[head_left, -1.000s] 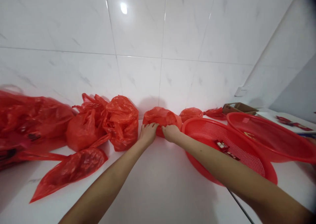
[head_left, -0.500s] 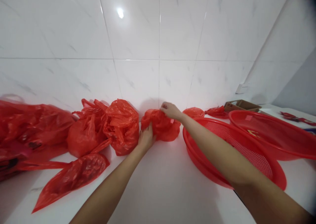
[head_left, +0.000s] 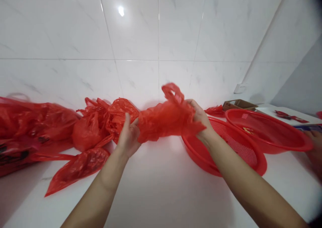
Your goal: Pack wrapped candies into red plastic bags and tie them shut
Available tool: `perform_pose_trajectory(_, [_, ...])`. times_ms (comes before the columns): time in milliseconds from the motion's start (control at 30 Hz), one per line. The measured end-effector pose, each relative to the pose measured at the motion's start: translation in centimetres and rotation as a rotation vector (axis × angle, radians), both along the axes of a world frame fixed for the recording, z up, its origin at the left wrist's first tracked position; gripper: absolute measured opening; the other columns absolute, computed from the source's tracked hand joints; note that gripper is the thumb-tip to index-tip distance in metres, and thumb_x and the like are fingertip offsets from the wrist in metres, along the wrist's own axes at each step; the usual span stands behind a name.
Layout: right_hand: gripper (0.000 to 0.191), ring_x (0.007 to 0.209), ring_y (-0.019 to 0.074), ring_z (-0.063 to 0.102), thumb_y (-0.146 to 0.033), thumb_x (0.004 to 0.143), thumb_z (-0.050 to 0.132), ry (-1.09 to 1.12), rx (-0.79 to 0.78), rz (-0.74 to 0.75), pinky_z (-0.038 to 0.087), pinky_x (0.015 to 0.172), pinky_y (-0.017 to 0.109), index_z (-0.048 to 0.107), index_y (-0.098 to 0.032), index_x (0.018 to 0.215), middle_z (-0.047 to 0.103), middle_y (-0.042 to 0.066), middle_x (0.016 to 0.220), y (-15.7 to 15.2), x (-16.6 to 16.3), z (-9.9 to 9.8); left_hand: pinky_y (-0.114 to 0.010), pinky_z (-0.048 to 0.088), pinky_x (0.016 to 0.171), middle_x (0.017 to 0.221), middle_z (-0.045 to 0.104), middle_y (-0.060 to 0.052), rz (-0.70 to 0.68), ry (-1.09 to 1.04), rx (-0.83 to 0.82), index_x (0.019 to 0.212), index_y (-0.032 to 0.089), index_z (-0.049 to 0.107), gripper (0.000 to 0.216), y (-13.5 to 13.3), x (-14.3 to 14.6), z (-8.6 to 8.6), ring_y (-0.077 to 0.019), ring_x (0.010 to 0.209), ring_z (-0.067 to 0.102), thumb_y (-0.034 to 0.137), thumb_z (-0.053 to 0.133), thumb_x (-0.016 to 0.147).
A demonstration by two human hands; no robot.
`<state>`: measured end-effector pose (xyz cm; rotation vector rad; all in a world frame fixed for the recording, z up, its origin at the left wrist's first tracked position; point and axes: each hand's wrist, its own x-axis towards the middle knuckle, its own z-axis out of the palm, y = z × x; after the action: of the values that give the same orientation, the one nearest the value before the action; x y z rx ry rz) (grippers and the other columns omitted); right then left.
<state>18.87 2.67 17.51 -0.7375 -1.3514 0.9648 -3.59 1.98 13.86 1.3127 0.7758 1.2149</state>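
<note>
A crumpled red plastic bag hangs in the air above the white counter, stretched between both my hands. My left hand pinches its left end, with some fingers raised. My right hand grips its right end, fingers curled round the plastic, just above the rim of a red mesh basket. One bag handle loops up above the bundle.
Several more red bags lie heaped along the tiled wall at the left, one flat on the counter. A second red basket sits behind the first, a brown box beyond it. Another person's hand shows blurred at the right edge.
The red bag was resting on the counter by the wall; both hands have lifted it and pulled it toward me, spreading it out. The view shifted slightly left.
</note>
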Motion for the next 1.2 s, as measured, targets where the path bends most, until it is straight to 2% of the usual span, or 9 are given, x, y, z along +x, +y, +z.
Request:
perform_pose_trajectory(67, [0.025, 0.055, 0.0125, 0.052, -0.043, 0.080, 0.058, -0.049, -0.050, 0.033, 0.042, 0.051, 0.026, 0.044, -0.027, 0.094, 0.059, -0.003, 0.074, -2.3, -0.2, -1.7, -0.047, 0.050, 0.091, 0.134, 0.057, -0.012, 0.011, -0.058, -0.061, 0.135, 0.024, 0.048, 0.082, -2.6, -0.9, 0.3, -0.0338, 0.121, 0.054, 0.081, 0.028, 0.079])
perform_pose_trajectory(167, [0.022, 0.057, 0.0140, 0.054, -0.042, 0.086, 0.053, -0.118, -0.035, -0.018, 0.044, 0.054, 0.027, 0.045, -0.026, 0.098, 0.059, -0.002, 0.073, -4.8, -0.5, -4.0, -0.046, 0.041, 0.102, 0.143, 0.048, -0.008, 0.281, 0.160, 0.092, 0.131, 0.030, 0.050, 0.070, -6.2, -1.1, -1.1, -0.0333, 0.132, 0.042, 0.063, 0.067, 0.072])
perform_pose_trajectory(267, [0.013, 0.065, 0.0150, 0.059, -0.034, 0.092, 0.048, -0.278, 0.111, -0.204, 0.046, 0.060, 0.028, 0.048, -0.025, 0.101, 0.063, -0.001, 0.077, -6.9, -1.1, -5.8, -0.046, 0.043, 0.100, 0.136, 0.053, -0.009, 0.440, 0.096, 0.167, 0.124, 0.028, 0.053, 0.064, -9.4, -0.3, -3.0, -0.0320, 0.126, 0.048, 0.069, 0.056, 0.075])
perform_pose_trajectory(433, [0.016, 0.089, 0.0161, 0.065, -0.023, 0.095, 0.042, -0.481, 0.256, -0.255, 0.048, 0.076, 0.029, 0.052, -0.026, 0.107, 0.067, 0.003, 0.098, -9.8, -2.1, -8.1, -0.038, 0.053, 0.085, 0.116, 0.065, -0.007, 0.319, 0.062, -0.069, 0.131, 0.029, 0.045, 0.075, -12.7, 1.5, -4.1, -0.0258, 0.102, 0.063, 0.053, 0.076, 0.066])
perform_pose_trajectory(667, [0.014, 0.084, 0.0168, 0.064, -0.028, 0.096, 0.042, -0.441, 0.077, -0.247, 0.048, 0.074, 0.030, 0.053, -0.024, 0.104, 0.066, 0.003, 0.089, -10.6, 0.9, -11.6, -0.020, 0.054, 0.066, 0.081, 0.072, 0.000, 0.250, -0.356, -0.466, 0.089, 0.018, 0.067, 0.018, -12.9, -0.6, -5.7, -0.0111, 0.071, 0.067, 0.019, 0.073, 0.072])
perform_pose_trajectory(767, [0.016, 0.087, 0.0172, 0.064, -0.028, 0.094, 0.043, -0.480, 0.035, -0.208, 0.049, 0.078, 0.032, 0.056, -0.022, 0.102, 0.067, 0.004, 0.094, -10.6, 2.6, -11.3, -0.016, 0.053, 0.055, 0.076, 0.069, 0.002, 0.282, -0.426, -0.521, 0.090, 0.017, 0.066, 0.020, -13.3, -1.1, -6.0, -0.0080, 0.060, 0.064, 0.013, 0.072, 0.072])
perform_pose_trajectory(900, [0.015, 0.089, 0.0163, 0.064, -0.026, 0.093, 0.047, -0.457, 0.091, -0.300, 0.050, 0.080, 0.031, 0.060, -0.020, 0.096, 0.068, 0.005, 0.095, -12.6, 2.1, -7.2, -0.013, 0.047, 0.047, 0.071, 0.064, 0.004, 0.329, -0.413, -0.455, 0.089, 0.018, 0.062, 0.022, -14.0, 0.2, -5.9, -0.0058, 0.052, 0.058, 0.020, 0.076, 0.071])
perform_pose_trajectory(1033, [0.017, 0.085, 0.0129, 0.064, -0.019, 0.094, 0.042, -0.539, 0.239, -0.005, 0.050, 0.076, 0.025, 0.058, -0.020, 0.100, 0.068, 0.003, 0.093, -15.6, -2.0, -5.4, -0.015, 0.050, 0.051, 0.078, 0.065, 0.002, 0.274, -0.393, -0.418, 0.093, 0.021, 0.062, 0.022, -14.9, 2.1, -5.5, -0.0081, 0.058, 0.060, 0.024, 0.074, 0.075])
perform_pose_trajectory(1200, [0.021, 0.081, 0.0183, 0.066, -0.022, 0.091, 0.043, -1.051, 0.014, 0.229, 0.048, 0.070, 0.027, 0.062, -0.018, 0.099, 0.071, 0.006, 0.091, -15.6, -4.3, -11.0, -0.015, 0.053, 0.054, 0.075, 0.067, 0.002, 0.321, -0.544, -0.418, 0.091, 0.020, 0.064, 0.014, -15.4, 0.4, -4.0, -0.0089, 0.059, 0.063, 0.015, 0.068, 0.078])
